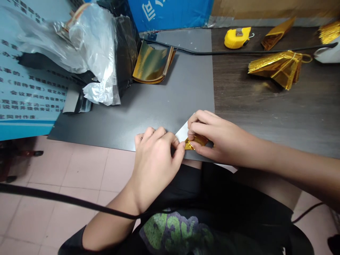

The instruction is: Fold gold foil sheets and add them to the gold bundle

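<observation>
A sheet of gold foil paper [189, 145] with a white back lies at the front edge of the grey board [127, 117], partly folded over. My left hand [156, 156] pinches its left corner between thumb and forefinger. From the right, my right hand [212, 134] grips the gold part, fingers curled over it and thumb beneath. Much of the paper is hidden under the right hand. Beyond the hands sits a stack of gold paper sheets [152, 62], slightly curved.
A tied bundle of folded gold paper [278, 67], a single folded gold piece [277, 33] and a yellow tape measure [236, 38] lie at the back right. A black cable [225, 53] crosses there. A crumpled plastic bag [98, 46] stands at the back left.
</observation>
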Tool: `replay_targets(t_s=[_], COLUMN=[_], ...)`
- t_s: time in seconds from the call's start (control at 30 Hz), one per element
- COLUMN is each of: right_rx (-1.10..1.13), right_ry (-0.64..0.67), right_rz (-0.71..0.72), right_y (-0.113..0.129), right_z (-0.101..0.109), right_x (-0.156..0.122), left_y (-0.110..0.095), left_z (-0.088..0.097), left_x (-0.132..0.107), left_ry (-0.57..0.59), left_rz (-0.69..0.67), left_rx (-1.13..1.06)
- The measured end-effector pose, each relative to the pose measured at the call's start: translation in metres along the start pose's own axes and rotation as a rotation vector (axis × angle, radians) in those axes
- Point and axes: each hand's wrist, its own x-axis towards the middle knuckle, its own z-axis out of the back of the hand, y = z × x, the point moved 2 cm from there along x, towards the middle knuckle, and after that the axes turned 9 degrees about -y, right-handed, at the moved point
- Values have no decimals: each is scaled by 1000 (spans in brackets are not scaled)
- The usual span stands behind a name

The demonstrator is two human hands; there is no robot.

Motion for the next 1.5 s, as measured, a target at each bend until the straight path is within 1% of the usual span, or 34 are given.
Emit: replay_targets(t_s=[0.1,0.27,0.43,0.57,0.67,0.73,0.8,0.87,0.9,0.97,1.03,1.1,1.17,1.23,1.37,1.5], right_rx=[33,12,-42,-23,-10,-1,6,9,9,8,8,23,59,110,172,131], right_ry=[11,-18,-8,12,11,6,3,1,1,3,9,16,38,98,260,323], right_rz=[44,112,92,72,67,69,68,65,64,64,59,56,65,109,258,293], right_y=[-2,-3,0,1,0,0,-1,-2,-2,-1,-1,-2,-6,-12,-24,-25], right_z=[0,-1,-2,-1,-1,-1,-1,-1,-1,-1,-1,0,4,10,25,33], right_x=[0,-2,-2,-2,-1,-1,-2,-1,-1,-1,-1,-1,-1,-2,-2,-1], left_y=[1,3,5,11,17,20,21,21,21,20,21,21,21,19,15,14], left_z=[-2,-3,-4,-3,-1,-1,-1,-4,-6,-12,-18,-22,-24,-25,-24,-24], left_x=[-1,-4,-10,-16,-20,-23,-26,-29,-30,-32,-33,-34,-34,-34,-32,-31], left_ry=[7,8,-37,-66,-79,-121,-213,-310,-337,-346,-341,-355,-365,-371,-381,-374], left_rz=[34,80,103,141,125,86,1,-150,-231,-372,-442,-449,-428,-425,-447,-433], left_rx=[-20,-62,-65,-77,-88,-94,-118,-148,-149,-109,-48,-19,-5,23,97,95])
